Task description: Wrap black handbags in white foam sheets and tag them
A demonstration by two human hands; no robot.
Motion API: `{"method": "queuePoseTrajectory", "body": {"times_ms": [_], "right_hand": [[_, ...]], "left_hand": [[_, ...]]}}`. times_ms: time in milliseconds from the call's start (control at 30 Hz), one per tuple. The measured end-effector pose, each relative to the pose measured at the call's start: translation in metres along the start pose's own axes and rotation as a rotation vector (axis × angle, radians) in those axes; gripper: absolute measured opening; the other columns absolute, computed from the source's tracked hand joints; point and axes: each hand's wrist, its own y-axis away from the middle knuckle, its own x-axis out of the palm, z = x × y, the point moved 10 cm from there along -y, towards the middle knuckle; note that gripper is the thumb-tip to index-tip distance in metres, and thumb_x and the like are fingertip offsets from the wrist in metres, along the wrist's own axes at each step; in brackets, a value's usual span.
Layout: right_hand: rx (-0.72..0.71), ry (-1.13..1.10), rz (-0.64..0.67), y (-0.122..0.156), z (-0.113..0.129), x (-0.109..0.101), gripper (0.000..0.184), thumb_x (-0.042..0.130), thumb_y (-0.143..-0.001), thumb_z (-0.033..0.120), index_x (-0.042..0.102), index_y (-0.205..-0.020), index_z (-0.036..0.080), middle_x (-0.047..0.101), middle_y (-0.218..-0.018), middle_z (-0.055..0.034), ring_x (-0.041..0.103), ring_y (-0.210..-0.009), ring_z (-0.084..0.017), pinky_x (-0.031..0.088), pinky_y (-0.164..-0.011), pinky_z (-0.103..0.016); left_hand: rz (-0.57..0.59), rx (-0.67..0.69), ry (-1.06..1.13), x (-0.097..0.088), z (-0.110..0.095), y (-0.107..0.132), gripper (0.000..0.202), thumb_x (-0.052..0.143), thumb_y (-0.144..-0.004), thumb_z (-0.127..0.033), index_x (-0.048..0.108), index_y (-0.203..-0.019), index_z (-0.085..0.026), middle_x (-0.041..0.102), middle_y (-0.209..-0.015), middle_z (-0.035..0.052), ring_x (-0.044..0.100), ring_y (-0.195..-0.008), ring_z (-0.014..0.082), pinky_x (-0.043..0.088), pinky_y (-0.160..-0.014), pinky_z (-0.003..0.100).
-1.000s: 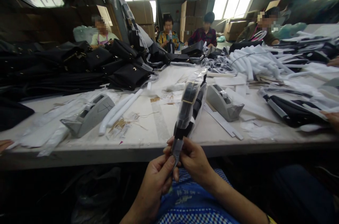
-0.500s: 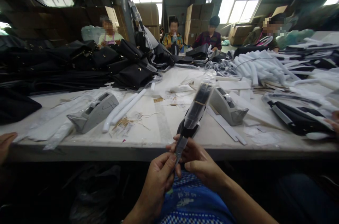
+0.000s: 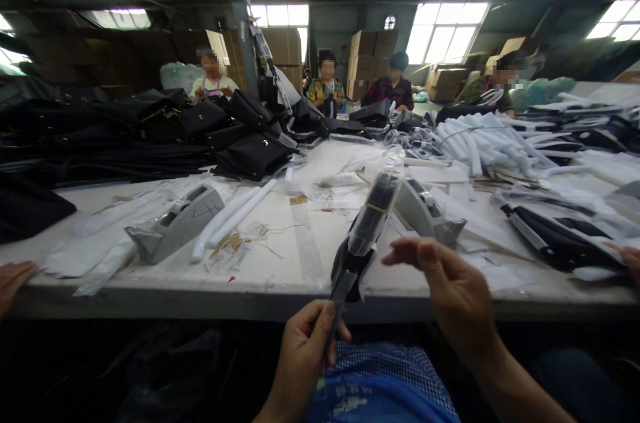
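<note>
My left hand (image 3: 306,346) is closed on the lower end of a black strap wrapped in clear plastic (image 3: 371,219). The wrapped strap slants up and away over the table edge, with a thin gold-coloured band near its upper part. To its right, my right hand (image 3: 459,296) hangs in the air, fingers apart and slightly bent, and nothing shows in it. Just beyond that hand stands a grey tape dispenser (image 3: 440,219), partly hidden by the strap and the hand.
A second grey tape dispenser (image 3: 183,223) and white foam tubes (image 3: 233,216) lie at left. Black bags (image 3: 255,153) are piled behind them. Bundled white tubes (image 3: 475,139) and a plastic-covered black bag (image 3: 555,233) lie at right. Other people's hands (image 3: 15,279) rest at both sides.
My right hand has come away from the strap and moved right and up, toward the right tape dispenser. My left hand keeps its hold. The view has tilted up slightly.
</note>
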Motion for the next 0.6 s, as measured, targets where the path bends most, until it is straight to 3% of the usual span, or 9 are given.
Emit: {"method": "queuePoseTrajectory", "body": {"times_ms": [67, 133, 200, 267, 300, 367, 433, 500, 600], "right_hand": [[-0.054, -0.118, -0.036, -0.031, 0.028, -0.011, 0.037, 0.059, -0.094, 0.051, 0.069, -0.115, 0.023, 0.074, -0.108, -0.0083, 0.070, -0.101, -0.024, 0.053, -0.100, -0.041], [0.048, -0.337, 0.130, -0.065, 0.048, 0.008, 0.044, 0.055, -0.096, 0.053, 0.065, -0.120, 0.017, 0.070, -0.119, -0.0135, 0.068, -0.109, -0.024, 0.052, -0.102, -0.040], [0.226, -0.471, 0.228, -0.094, 0.063, 0.026, 0.047, 0.049, -0.099, 0.051, 0.062, -0.118, 0.009, 0.071, -0.114, -0.0170, 0.071, -0.101, -0.022, 0.056, -0.095, -0.037], [0.335, -0.483, 0.253, -0.120, 0.076, 0.034, 0.050, 0.047, -0.101, 0.048, 0.058, -0.120, 0.003, 0.072, -0.108, -0.0148, 0.071, -0.077, -0.013, 0.058, -0.079, -0.026], [0.355, -0.454, 0.261, -0.132, 0.084, 0.035, 0.052, 0.047, -0.102, 0.046, 0.056, -0.122, -0.001, 0.073, -0.106, -0.0125, 0.065, -0.061, -0.005, 0.055, -0.068, -0.019], [0.349, -0.339, 0.286, -0.156, 0.098, 0.032, 0.057, 0.048, -0.100, 0.045, 0.052, -0.124, -0.007, 0.073, -0.102, -0.0092, 0.040, -0.039, 0.006, 0.035, -0.046, -0.010], [0.293, -0.156, 0.328, -0.178, 0.114, 0.027, 0.062, 0.044, -0.099, 0.043, 0.048, -0.123, -0.014, 0.072, -0.101, -0.0105, 0.020, -0.034, 0.010, 0.016, -0.039, -0.014], [0.204, 0.084, 0.369, -0.198, 0.130, 0.023, 0.068, 0.037, -0.097, 0.044, 0.047, -0.119, -0.020, 0.071, -0.099, -0.0136, 0.016, -0.035, 0.012, 0.011, -0.040, -0.019], [0.080, 0.444, 0.439, -0.221, 0.145, 0.025, 0.074, 0.032, -0.090, 0.045, 0.049, -0.114, -0.022, 0.069, -0.096, -0.0157, 0.024, -0.037, 0.013, 0.017, -0.043, -0.021]], "left_hand": [[0.030, 0.044, -0.063, 0.004, -0.003, -0.003, 0.047, 0.054, -0.093, -0.056, 0.067, -0.079, -0.014, 0.061, -0.064, 0.0023, 0.045, -0.048, 0.0078, 0.035, -0.047, 0.020], [0.052, 0.123, -0.151, 0.007, -0.011, -0.005, 0.045, 0.055, -0.094, -0.054, 0.070, -0.082, -0.014, 0.067, -0.075, 0.0060, 0.057, -0.062, 0.0131, 0.045, -0.059, 0.023], [0.086, 0.220, -0.251, 0.010, -0.022, -0.007, 0.042, 0.054, -0.095, -0.052, 0.074, -0.086, -0.015, 0.070, -0.081, 0.0074, 0.062, -0.074, 0.0176, 0.049, -0.069, 0.026], [0.087, 0.306, -0.317, 0.005, -0.032, -0.010, 0.041, 0.051, -0.097, -0.049, 0.076, -0.091, -0.017, 0.073, -0.087, 0.0081, 0.065, -0.082, 0.0207, 0.051, -0.076, 0.029], [0.056, 0.340, -0.327, -0.003, -0.037, -0.013, 0.041, 0.049, -0.098, -0.048, 0.076, -0.094, -0.017, 0.073, -0.090, 0.0083, 0.067, -0.085, 0.0219, 0.052, -0.079, 0.030], [-0.078, 0.398, -0.330, -0.027, -0.050, -0.019, 0.039, 0.048, -0.098, -0.047, 0.075, -0.101, -0.019, 0.074, -0.096, 0.0086, 0.068, -0.089, 0.0232, 0.054, -0.084, 0.034], [-0.250, 0.475, -0.370, -0.055, -0.066, -0.025, 0.033, 0.052, -0.097, -0.045, 0.072, -0.109, -0.022, 0.072, -0.108, 0.0083, 0.068, -0.097, 0.0239, 0.054, -0.088, 0.036], [-0.387, 0.598, -0.489, -0.072, -0.088, -0.029, 0.032, 0.055, -0.096, -0.041, 0.065, -0.122, -0.026, 0.066, -0.126, 0.0074, 0.063, -0.114, 0.0252, 0.053, -0.095, 0.038], [-0.534, 0.764, -0.761, -0.076, -0.115, -0.032, 0.051, 0.059, -0.094, -0.037, 0.046, -0.143, -0.031, 0.046, -0.151, 0.0064, 0.040, -0.140, 0.0279, 0.038, -0.113, 0.048]]}}
